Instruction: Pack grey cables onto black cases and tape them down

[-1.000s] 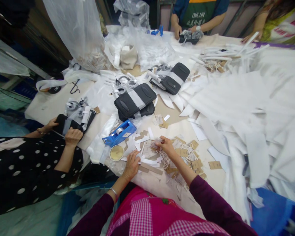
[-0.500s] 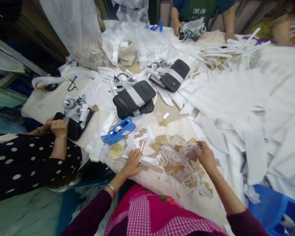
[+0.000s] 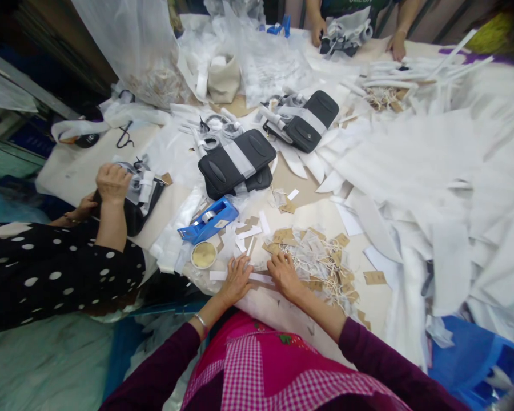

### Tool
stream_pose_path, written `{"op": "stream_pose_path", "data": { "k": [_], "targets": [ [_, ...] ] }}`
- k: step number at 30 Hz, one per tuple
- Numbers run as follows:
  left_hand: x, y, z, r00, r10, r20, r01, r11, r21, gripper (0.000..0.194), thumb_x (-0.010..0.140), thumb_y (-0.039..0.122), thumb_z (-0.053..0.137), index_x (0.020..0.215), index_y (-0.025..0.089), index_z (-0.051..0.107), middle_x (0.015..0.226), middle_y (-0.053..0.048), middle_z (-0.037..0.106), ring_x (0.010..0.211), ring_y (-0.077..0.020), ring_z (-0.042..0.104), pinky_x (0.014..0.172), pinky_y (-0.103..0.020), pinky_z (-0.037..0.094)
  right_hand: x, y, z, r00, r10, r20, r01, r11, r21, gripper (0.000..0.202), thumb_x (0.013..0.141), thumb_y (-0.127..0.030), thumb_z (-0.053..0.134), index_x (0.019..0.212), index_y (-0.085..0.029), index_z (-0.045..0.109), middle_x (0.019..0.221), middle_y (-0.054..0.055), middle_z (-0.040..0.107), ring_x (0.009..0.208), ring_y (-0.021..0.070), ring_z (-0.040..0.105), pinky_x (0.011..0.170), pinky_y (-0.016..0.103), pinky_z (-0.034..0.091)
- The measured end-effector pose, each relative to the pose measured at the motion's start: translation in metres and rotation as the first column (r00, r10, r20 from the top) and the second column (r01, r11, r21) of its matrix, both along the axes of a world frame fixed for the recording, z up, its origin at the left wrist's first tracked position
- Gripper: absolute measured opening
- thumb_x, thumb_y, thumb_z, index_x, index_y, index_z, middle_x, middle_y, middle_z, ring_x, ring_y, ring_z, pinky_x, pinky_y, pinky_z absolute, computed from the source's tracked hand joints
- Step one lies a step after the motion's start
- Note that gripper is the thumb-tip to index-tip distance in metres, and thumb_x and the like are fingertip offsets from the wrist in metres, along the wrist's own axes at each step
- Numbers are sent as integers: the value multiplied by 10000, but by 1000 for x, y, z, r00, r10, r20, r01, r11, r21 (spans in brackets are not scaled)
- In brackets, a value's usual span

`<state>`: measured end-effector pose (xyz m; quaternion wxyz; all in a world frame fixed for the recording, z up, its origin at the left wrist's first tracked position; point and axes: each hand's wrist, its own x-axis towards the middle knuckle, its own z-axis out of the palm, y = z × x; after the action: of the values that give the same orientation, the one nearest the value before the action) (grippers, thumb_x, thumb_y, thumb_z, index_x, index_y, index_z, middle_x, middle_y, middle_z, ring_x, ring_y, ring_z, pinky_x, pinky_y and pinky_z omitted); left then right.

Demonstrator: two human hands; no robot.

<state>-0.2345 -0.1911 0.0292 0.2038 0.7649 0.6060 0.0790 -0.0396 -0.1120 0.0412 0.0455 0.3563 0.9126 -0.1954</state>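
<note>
My left hand rests on the near edge of the table, its fingers outstretched over a white paper strip. Close by on the right is my right hand, palm down with loosely bent, parted fingers at the strip's other end. Its fingertips touch the left side of a heap of brown cardboard tags with white strings and small clear bags. I see nothing gripped in either hand, though the undersides of the fingers are hidden. A round tin of yellowish paste stands left of my left hand.
A blue tape dispenser sits behind the tin. Farther back lie black zip cases banded in white. White sheet pieces cover the right side. A co-worker's hand is over another black case at left; another person works across the table.
My right hand has moved left from the right side of the tag heap to near my left hand. The co-worker's hand at left has risen off the case's front.
</note>
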Motion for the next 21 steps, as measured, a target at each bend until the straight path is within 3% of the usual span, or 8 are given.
{"op": "stream_pose_path", "data": {
  "k": [3, 5, 7, 9, 13, 17, 21],
  "targets": [
    [-1, -3, -2, 1000, 6, 25, -7, 1000, 15, 407, 744, 215, 667, 1108, 174, 487, 1317, -180, 424, 1319, -346, 312, 1056, -597, 252, 10, -5, 2, 997, 34, -74, -37, 999, -38, 172, 793, -56, 536, 929, -160, 549, 983, 81, 568, 996, 250, 455, 877, 387, 304],
    [-2, -5, -3, 999, -6, 34, 6, 1000, 22, 359, 754, 190, 635, 1088, 174, 503, 1323, -177, 416, 1320, -342, 307, 1058, -594, 248, 13, -3, 3, 991, 34, -129, -52, 988, -145, 141, 792, -97, 580, 914, -161, 550, 933, 58, 586, 933, 221, 497, 848, 360, 326],
    [-3, -8, -5, 999, -25, 37, 24, 999, 34, 289, 757, 164, 605, 1036, 178, 529, 1324, -168, 408, 1320, -340, 299, 1059, -593, 242, 10, 5, 2, 984, -53, -170, -1, 953, -302, 129, 816, -179, 610, 933, -167, 558, 901, 31, 603, 855, 182, 536, 803, 317, 358],
    [-4, -10, -8, 999, -31, 37, 29, 998, 57, 267, 754, 146, 587, 1016, 186, 549, 1324, -159, 398, 1314, -339, 300, 1052, -593, 244, 2, 16, 1, 979, -164, -126, 106, 922, -372, 172, 846, -234, 602, 1005, -178, 569, 951, 28, 612, 838, 157, 560, 770, 280, 383],
    [-6, -12, -10, 999, -16, 44, 12, 995, 96, 253, 736, 129, 578, 982, 188, 569, 1316, -149, 387, 1294, -335, 310, 1036, -586, 266, -30, 30, 2, 978, -207, 12, 203, 946, -252, 304, 785, -240, 664, 1072, -159, 599, 1102, 105, 583, 1004, 231, 540, 854, 328, 382],
    [-8, -15, -9, 999, 9, 43, -14, 993, 115, 198, 730, 109, 564, 918, 171, 573, 1296, -153, 384, 1266, -330, 328, 1017, -564, 299, -55, 23, -1, 981, -189, 36, 192, 952, -239, 187, 738, -159, 641, 921, -124, 653, 1109, 158, 583, 1101, 296, 488, 918, 391, 339],
    [-11, -20, -8, 999, 26, 31, -30, 991, 127, 193, 739, 81, 536, 905, 175, 570, 1308, -140, 372, 1264, -318, 332, 1015, -541, 312, -51, 21, -3, 971, -226, 80, 240, 927, -289, 138, 758, -120, 564, 862, -146, 651, 913, 124, 653, 910, 245, 583, 778, 328, 380]
  ]
}}
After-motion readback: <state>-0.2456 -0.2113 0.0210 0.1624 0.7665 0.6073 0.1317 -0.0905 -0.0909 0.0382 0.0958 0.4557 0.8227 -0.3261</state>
